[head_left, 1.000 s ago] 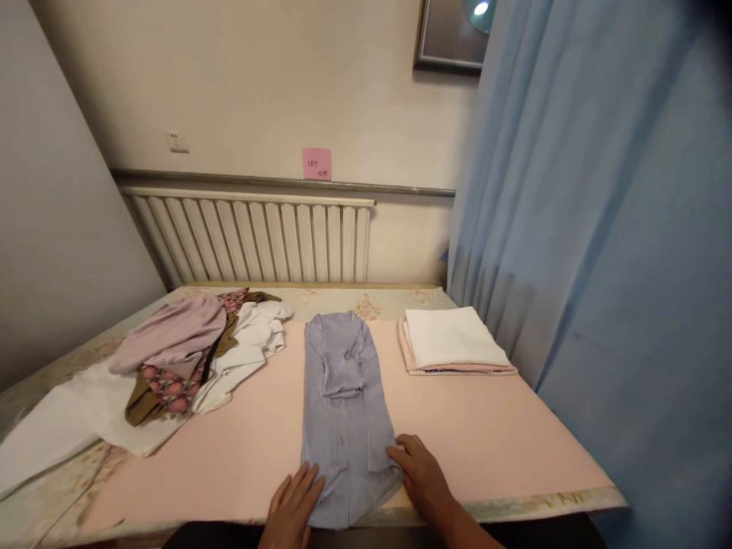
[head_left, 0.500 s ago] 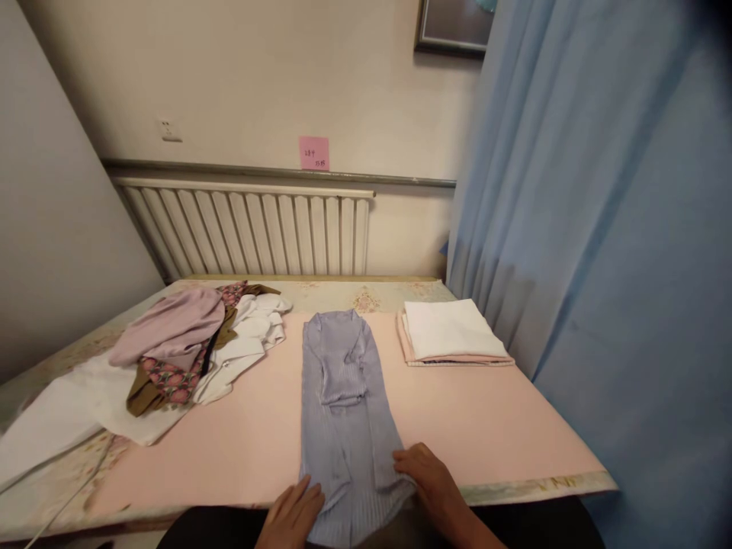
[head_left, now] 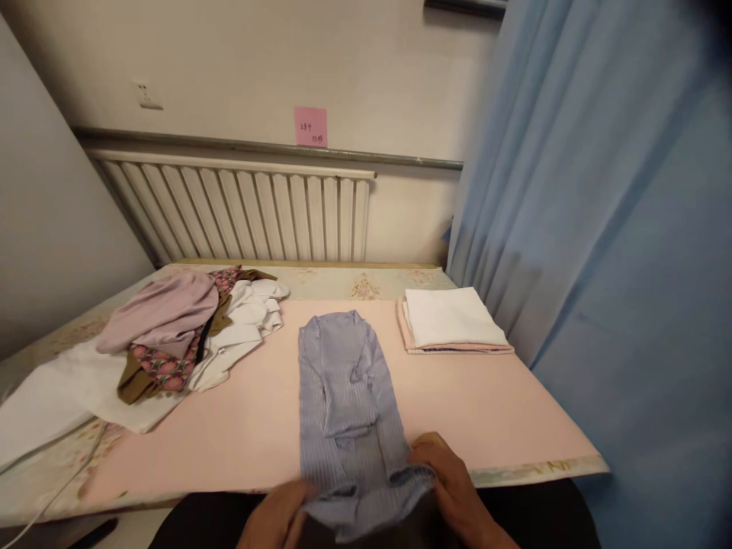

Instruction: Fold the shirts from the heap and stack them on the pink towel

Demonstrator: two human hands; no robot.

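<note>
A blue-grey ribbed shirt (head_left: 348, 381) lies lengthwise on the pink cloth, its sides and sleeves folded inward into a long strip. Its near end is lifted off the table edge and curls upward between my hands. My left hand (head_left: 277, 512) grips the left corner of that end, slightly blurred. On the other side, my right hand (head_left: 451, 484) has its fingers closed round the right corner. Part of the fabric below the hands is in shadow.
Rumpled clothes (head_left: 171, 335) in mauve, floral, brown and white are heaped on the left. Folded garments (head_left: 451, 320) with a white one on top lie at right. A pink cloth (head_left: 240, 427) covers the table; a blue curtain (head_left: 549, 191) hangs at right, and a radiator (head_left: 245, 213) stands behind.
Both hands have taken hold of the shirt's near end and raised it, so it now curls up. Before, they lay along its sides. The view has tilted slightly downward.
</note>
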